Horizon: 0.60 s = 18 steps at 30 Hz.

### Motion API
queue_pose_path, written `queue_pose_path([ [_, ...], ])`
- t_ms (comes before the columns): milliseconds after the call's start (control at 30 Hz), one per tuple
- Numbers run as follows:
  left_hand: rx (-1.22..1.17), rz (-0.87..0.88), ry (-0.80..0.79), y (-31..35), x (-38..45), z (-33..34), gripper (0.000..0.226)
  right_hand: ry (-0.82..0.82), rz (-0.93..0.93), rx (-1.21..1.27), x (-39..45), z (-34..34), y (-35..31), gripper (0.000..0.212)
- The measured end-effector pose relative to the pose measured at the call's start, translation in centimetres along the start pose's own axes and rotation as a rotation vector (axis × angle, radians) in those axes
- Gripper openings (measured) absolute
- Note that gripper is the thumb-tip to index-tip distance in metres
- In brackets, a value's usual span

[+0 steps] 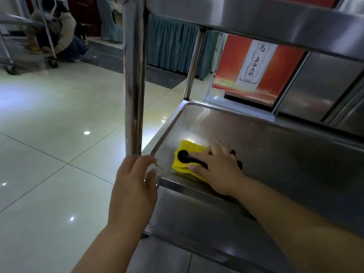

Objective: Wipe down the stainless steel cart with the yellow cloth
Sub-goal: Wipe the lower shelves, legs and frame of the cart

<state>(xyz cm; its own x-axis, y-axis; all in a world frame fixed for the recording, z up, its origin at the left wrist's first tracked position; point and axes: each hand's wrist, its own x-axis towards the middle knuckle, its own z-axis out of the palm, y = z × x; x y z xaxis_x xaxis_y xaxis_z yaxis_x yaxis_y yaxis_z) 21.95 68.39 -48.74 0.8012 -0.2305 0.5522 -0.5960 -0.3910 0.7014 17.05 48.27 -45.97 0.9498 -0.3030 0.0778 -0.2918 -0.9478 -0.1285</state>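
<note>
One folded yellow cloth lies at ten o'clock on the cart's middle shelf, under the right hand, whose fingers press flat. Soft, light and limp, it should slide best palm-down. The left hand curls around the upright post.

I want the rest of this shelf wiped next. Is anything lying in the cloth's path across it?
Nothing visible does. The right hand presses the yellow cloth near the middle shelf's left corner; the steel beyond shows only small dark specks.
</note>
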Motion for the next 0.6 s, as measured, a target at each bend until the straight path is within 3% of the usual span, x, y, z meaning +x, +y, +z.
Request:
queue_pose_path([
  [233,0.091,0.010,-0.224,-0.9,-0.5,2.4,0.038,-0.054,-0.117,0.039,-3.6,-0.6,1.4,0.048],
  [367,0.235,0.209,-0.273,-2.1,-0.4,3.7,0.031,-0.077,-0.119,-0.027,-3.3,-0.9,2.2,0.050],
  [500,0.246,0.228,-0.258,-1.6,0.1,3.0,0.017,-0.035,-0.013,-0.117,-0.8,-0.5,3.8,0.054],
  [600,0.268,0.213,-0.268,-1.6,0.3,2.9,0.020,0.005,0.149,-0.164,1.5,-0.1,5.1,0.053],
])
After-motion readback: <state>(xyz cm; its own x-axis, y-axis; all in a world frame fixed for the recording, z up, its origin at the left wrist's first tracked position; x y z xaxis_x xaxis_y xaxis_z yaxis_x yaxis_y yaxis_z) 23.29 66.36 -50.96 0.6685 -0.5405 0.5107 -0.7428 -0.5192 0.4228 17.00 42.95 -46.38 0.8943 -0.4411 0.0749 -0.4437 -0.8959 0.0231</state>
